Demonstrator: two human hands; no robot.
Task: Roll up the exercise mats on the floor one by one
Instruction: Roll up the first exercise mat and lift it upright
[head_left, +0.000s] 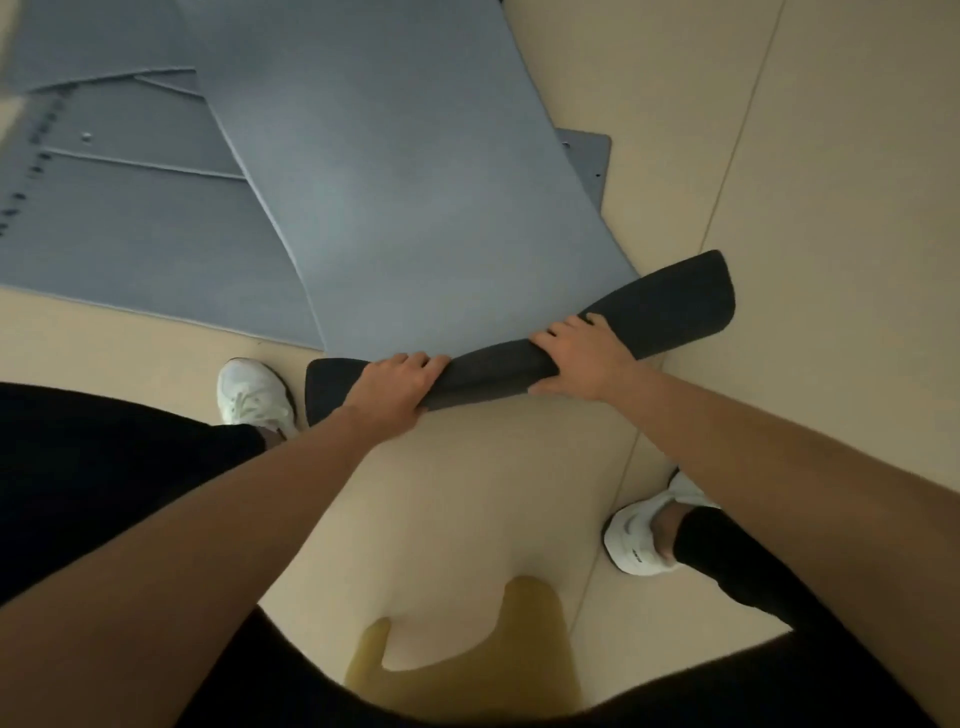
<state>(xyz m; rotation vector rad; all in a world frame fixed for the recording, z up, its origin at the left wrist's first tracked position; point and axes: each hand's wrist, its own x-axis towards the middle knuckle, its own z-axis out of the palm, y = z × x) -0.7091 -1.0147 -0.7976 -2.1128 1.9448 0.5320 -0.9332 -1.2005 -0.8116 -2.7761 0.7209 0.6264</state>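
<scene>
On the beige floor (831, 156) in front of my feet, I grip the near end of the top grey mat (395, 182), curled over to its dark underside, my left hand (397, 382) and right hand (582, 358) both curled round the roll. More grey mats (130, 218) lie flat beneath.

No text, brand or number can be read anywhere. A row of small dark marks (31, 156) is printed along the edge of a grey mat (130, 223), far to the left of and beyond the fingers of the left hand (395, 384), but it is too blurred to be made out. A short dark mark is borne on the side of a white shoe (636, 535), nearer than the fingers of the right hand (582, 358), and it cannot be deciphered either.
</scene>
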